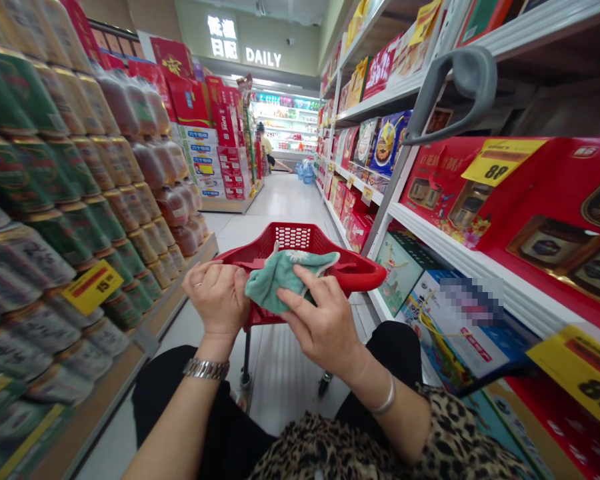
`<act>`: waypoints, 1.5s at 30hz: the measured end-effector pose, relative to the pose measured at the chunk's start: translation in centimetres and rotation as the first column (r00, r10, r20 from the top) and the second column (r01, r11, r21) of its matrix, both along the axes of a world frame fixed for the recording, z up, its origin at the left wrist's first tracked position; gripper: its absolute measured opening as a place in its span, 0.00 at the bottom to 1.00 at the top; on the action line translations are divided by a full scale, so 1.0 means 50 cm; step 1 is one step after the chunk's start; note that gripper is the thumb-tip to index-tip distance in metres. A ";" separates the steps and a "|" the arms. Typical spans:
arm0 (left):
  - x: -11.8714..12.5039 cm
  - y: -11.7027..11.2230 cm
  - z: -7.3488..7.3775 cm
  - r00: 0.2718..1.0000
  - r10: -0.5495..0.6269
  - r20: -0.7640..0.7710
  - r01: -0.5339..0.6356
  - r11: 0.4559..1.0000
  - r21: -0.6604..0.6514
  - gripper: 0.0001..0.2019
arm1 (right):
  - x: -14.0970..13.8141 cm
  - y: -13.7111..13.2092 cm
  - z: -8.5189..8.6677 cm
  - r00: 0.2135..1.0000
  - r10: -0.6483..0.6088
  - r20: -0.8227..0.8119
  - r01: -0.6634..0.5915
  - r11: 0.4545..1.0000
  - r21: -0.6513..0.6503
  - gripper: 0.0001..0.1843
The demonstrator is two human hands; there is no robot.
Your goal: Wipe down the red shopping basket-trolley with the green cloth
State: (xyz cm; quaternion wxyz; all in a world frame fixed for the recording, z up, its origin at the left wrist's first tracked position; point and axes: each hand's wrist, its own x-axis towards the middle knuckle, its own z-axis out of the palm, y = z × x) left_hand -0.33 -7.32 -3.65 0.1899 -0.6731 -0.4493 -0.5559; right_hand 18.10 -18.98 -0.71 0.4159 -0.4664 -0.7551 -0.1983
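Observation:
A red plastic shopping cart (363,272) stands right in front of my knees, its handle bar towards me. My left hand (217,293) is closed in a fist around the left part of the bar. Over the middle of the bar lies a green cloth (270,283) with pale edging and a white patch. My right hand (323,313) grips the cloth against the bar, fingers on top of it. The cloth hides that stretch of the bar and part of the basket.
Stacked drink cans (75,233) line the left side on a low platform. White shelves (430,233) with red gift boxes (455,187) run close along the right. A grey plastic loop (480,87) juts out there. Far down the tiled aisle (280,193) is a person (267,147).

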 end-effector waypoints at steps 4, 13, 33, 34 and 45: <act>0.001 -0.003 -0.002 1.000 0.015 -0.024 -0.015 1.000 -0.002 0.16 | 0.004 0.006 0.009 0.995 -0.090 0.038 0.091 0.995 -0.030 0.22; -0.002 -0.003 -0.004 1.000 0.007 -0.019 -0.008 0.999 -0.043 0.13 | 0.012 0.021 0.006 0.992 -0.125 0.028 0.125 0.992 -0.003 0.21; 0.010 -0.003 -0.004 1.000 0.015 0.011 -0.015 1.000 -0.025 0.15 | 0.260 -0.030 -0.022 0.829 -0.535 -0.165 0.549 0.835 0.051 0.18; 0.013 -0.006 -0.004 1.000 0.019 0.015 -0.019 1.000 -0.024 0.15 | 0.268 -0.026 -0.025 0.811 -0.558 -0.175 0.572 0.820 0.036 0.20; 0.028 -0.042 -0.004 0.999 -0.014 -0.045 0.011 0.998 -0.068 0.15 | 0.191 0.042 -0.010 0.898 -0.379 -0.222 0.382 0.924 -0.031 0.22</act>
